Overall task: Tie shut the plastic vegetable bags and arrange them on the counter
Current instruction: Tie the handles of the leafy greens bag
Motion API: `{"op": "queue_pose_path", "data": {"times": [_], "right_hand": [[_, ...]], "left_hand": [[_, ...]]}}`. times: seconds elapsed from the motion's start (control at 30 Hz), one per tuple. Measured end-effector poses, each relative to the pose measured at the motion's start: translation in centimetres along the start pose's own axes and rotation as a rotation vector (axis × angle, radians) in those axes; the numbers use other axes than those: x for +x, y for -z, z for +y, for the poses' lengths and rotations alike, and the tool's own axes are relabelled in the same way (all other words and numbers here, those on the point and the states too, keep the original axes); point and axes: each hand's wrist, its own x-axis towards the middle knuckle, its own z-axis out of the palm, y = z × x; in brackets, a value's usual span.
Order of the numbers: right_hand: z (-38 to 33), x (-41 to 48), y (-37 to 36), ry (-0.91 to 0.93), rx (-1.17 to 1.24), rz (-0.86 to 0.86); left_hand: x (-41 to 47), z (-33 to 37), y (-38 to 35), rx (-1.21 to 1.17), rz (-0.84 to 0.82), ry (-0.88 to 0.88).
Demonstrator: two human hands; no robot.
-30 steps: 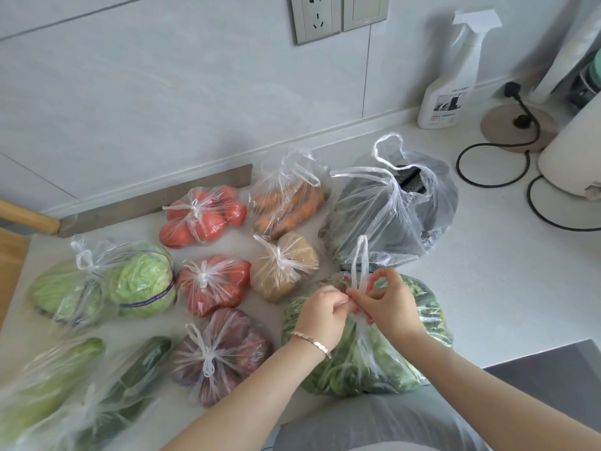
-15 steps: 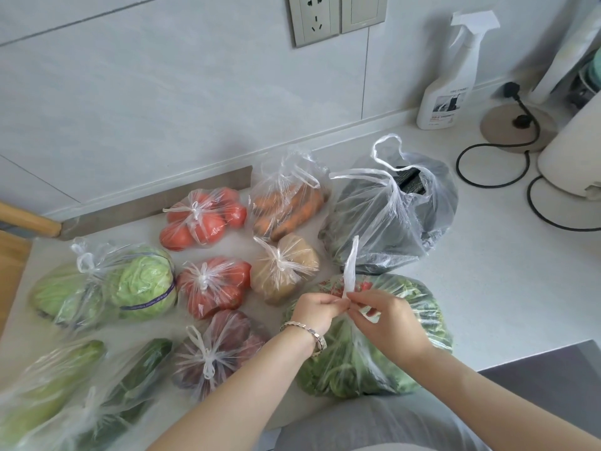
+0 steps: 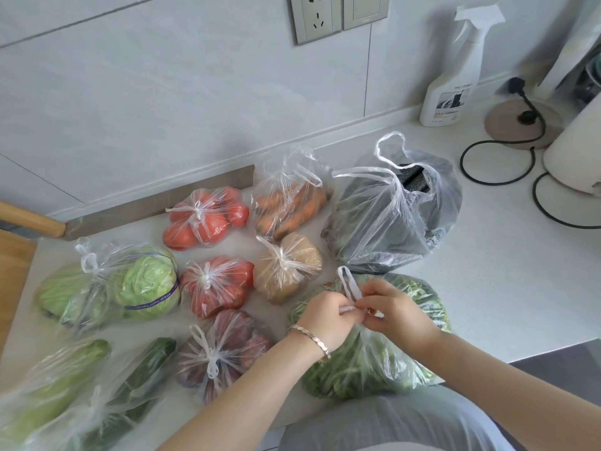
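A clear bag of leafy greens (image 3: 374,362) lies at the counter's front edge. My left hand (image 3: 325,315) and my right hand (image 3: 395,312) meet over its top and pinch its twisted white handles (image 3: 349,284), one loop of which sticks up between them. Behind it stands a large bag of dark vegetables (image 3: 390,216) with its handles loose and its mouth open. Knotted bags lie to the left: carrots (image 3: 289,203), potatoes (image 3: 286,268), two bags of tomatoes (image 3: 205,219) (image 3: 218,284), purple vegetables (image 3: 224,349), cabbage (image 3: 143,281), cucumbers (image 3: 143,372).
A white spray bottle (image 3: 452,83) stands by the wall at the back right. Black cables (image 3: 497,164) loop across the counter (image 3: 507,255) beside a white appliance (image 3: 575,157). A wooden handle (image 3: 29,219) juts in at the far left.
My hands have drawn the handles of the greens bag lower and tighter. The upright loop is now shorter and bent to the left.
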Motion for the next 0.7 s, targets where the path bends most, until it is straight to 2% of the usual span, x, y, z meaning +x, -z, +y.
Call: {"op": "queue_pose_path", "data": {"times": [0.2,0.3,0.37,0.47,0.53,0.63,0.7], "right_hand": [[-0.7,-0.3,-0.6,-0.06,0.076,0.262],[-1.0,-0.4,-0.5,-0.062,0.123,0.297],[-1.2,-0.5,-0.3,-0.19,0.214,0.296],[-1.3,-0.6,0.3,-0.381,0.471,0.206],[-1.3,-0.4,1.1,-0.416,0.609,0.127],[-1.1,0.0,2.5,-0.43,0.66,0.002],[-0.8,0.2,2.9,-0.471,0.761,-0.139]], "left_hand": [[-0.1,0.1,-0.1,0.012,0.131,-0.038],[-0.4,0.1,-0.3,0.016,0.182,-0.067],[-0.5,0.1,-0.4,0.048,0.194,-0.112],[-0.4,-0.1,-0.4,0.069,0.202,-0.176],[-0.4,-0.2,-0.7,0.122,0.225,-0.225],[-0.7,-0.7,-1.5,0.27,0.285,-0.321],[-0.5,-1.4,-2.0,0.229,0.328,-0.354]]}}
